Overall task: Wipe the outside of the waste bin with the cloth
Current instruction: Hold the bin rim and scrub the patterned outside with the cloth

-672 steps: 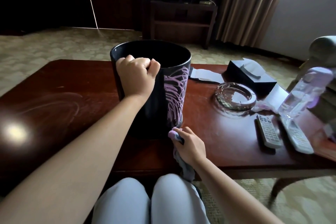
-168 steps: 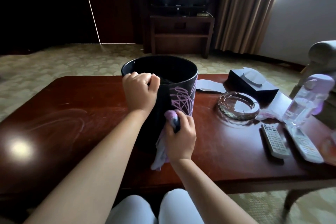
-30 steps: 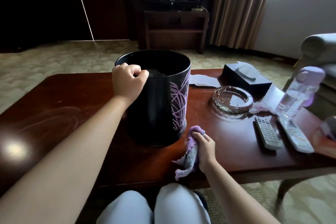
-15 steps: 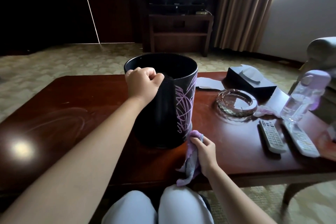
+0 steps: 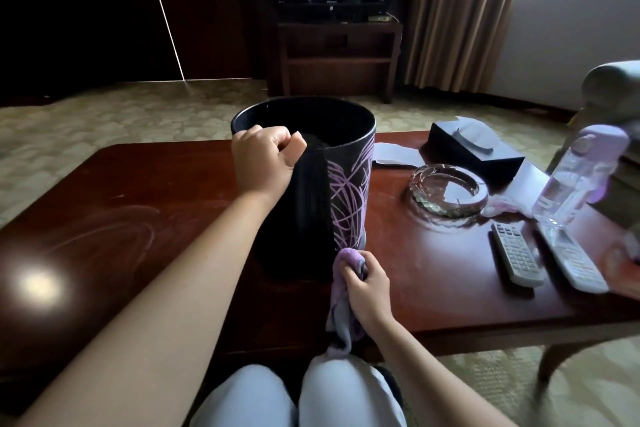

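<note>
Cloth (image 5: 347, 291) back against bin (image 5: 341, 184) base, gripped by right hand (image 5: 367, 288); left hand (image 5: 265, 159) clasps rim.

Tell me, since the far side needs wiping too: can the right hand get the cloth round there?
Probably yes: the right hand holds the cloth by the bin, with bare table alongside.
</note>
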A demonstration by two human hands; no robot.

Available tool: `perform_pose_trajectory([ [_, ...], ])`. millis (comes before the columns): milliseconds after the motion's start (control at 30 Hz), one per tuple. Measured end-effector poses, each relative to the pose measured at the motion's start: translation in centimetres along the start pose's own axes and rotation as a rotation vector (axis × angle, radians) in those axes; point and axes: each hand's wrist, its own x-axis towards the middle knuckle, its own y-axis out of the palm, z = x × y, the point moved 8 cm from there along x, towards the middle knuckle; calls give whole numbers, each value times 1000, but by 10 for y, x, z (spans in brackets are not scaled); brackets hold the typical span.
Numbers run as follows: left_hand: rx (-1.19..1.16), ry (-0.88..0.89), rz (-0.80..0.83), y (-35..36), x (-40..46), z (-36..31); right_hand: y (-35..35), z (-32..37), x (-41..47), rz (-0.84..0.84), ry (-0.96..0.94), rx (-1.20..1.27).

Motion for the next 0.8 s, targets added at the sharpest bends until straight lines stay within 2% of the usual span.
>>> perform_pose_trajectory([
  [100,-5,21,-29,-2,0,0,1,6,-3,-70,7,58],
  [233,-19,20,-50,-1,-1,-1,2,-4,0,-85,153,-71],
  [433,-11,42,-74,-3,-2,-3,4,17,5,-114,83,25],
  [567,-15,55,-70,-3,-1,-4,8,-13,2,-78,295,-11],
  [733,-13,60,-81,-2,-2,-4,9,-9,4,-113,294,203],
  [800,-12,63,-77,-2,-1,-4,10,-16,4,-119,363,196],
])
